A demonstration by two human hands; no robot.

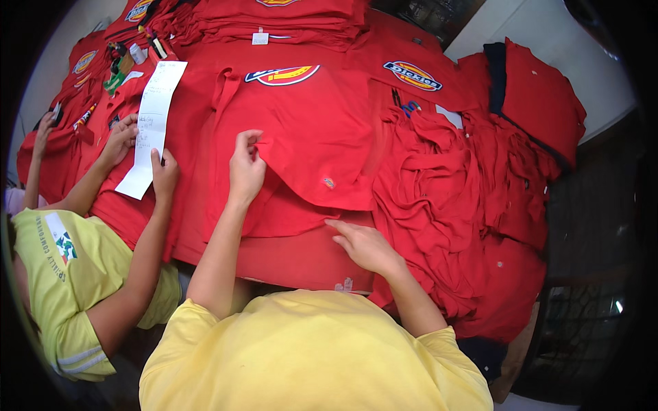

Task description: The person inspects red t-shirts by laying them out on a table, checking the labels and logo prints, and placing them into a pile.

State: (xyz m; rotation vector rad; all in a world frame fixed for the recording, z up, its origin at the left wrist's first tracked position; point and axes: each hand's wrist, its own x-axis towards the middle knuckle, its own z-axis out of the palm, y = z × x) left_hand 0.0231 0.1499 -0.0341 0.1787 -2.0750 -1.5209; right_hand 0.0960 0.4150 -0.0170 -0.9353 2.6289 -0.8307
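Left grip pinches a red shirt by its edge; right grip lies spread beside bare tabletop.

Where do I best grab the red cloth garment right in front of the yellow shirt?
Probably pinch the red cloth garment by its curved lower edge, coming from the near side: it's mostly flat, but that edge looks loose over another red layer.

Long white paper, navy cloth, white tag

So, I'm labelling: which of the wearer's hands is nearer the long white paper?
Left. The left hand is right of the paper; the right hand is farther right, lower in view.
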